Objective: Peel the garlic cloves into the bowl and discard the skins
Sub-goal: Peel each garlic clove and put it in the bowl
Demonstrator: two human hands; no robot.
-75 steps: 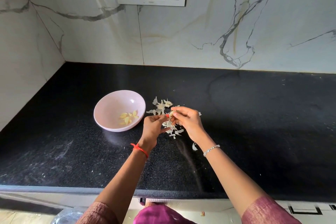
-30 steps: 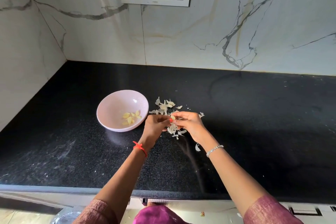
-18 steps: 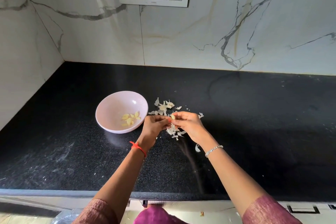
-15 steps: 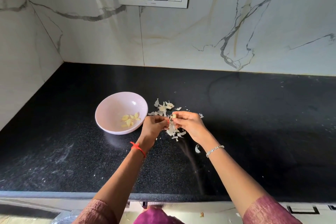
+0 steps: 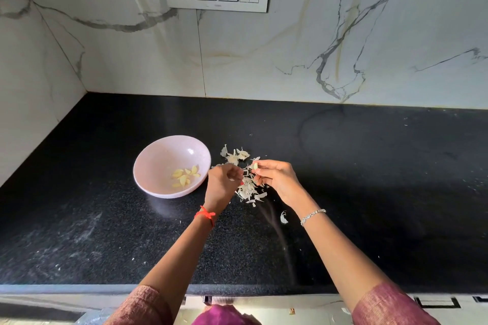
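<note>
Right hand (image 5: 277,179): pinched the clove (image 5: 255,165) at its fingertips.
Left hand (image 5: 223,182): curled; whether it held anything was unclear.
Clove: likely light, firm, slippery; best held by its ends.
Skins (image 5: 248,188): papery, beneath the grip.

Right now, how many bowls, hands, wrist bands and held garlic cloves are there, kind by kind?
Bowl: 1
Hands: 2, left hand and right hand
Garlic clove in right hand: 1
Wrist bands: 2, red thread and silver bracelet
Skins: too many to count
Total: 6
</note>
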